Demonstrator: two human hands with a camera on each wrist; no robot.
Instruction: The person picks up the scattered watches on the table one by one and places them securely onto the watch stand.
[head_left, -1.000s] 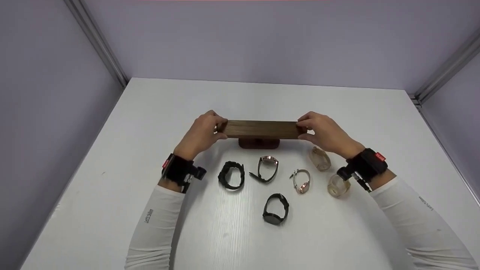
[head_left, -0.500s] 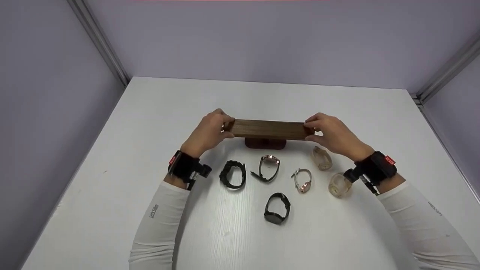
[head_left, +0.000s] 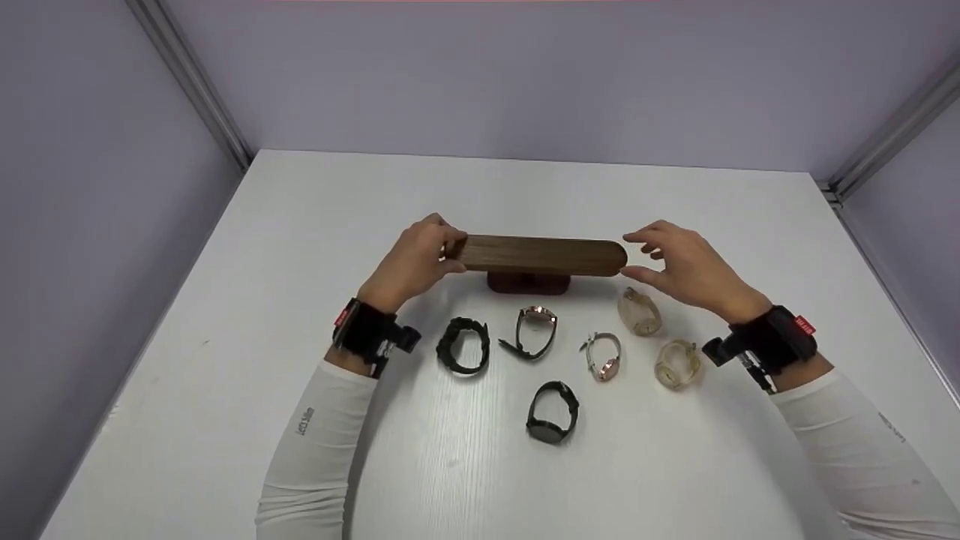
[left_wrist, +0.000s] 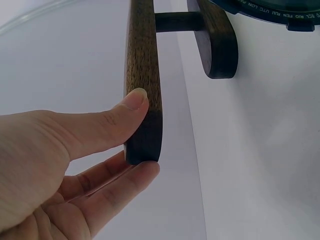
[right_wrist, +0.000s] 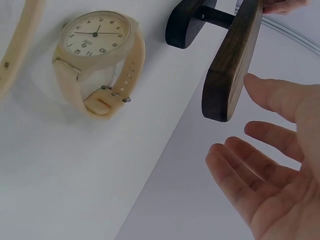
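The left hand [head_left: 411, 264] is pinching the wooden watch stand's [head_left: 541, 256] left end on the bench [head_left: 225, 315]; the right hand [head_left: 686, 268] is hovering just beside its right end, grip apart.

Both arms wear close-fitting white long sleeves; the left sleeve [head_left: 315, 442] carries small grey lettering at the forearm, and the right sleeve [head_left: 862, 457] has similar print. Each wrist bears a black strap-mounted camera unit with a red tag: left unit [head_left: 367, 337], right unit [head_left: 772, 341]. Both hands are bare.
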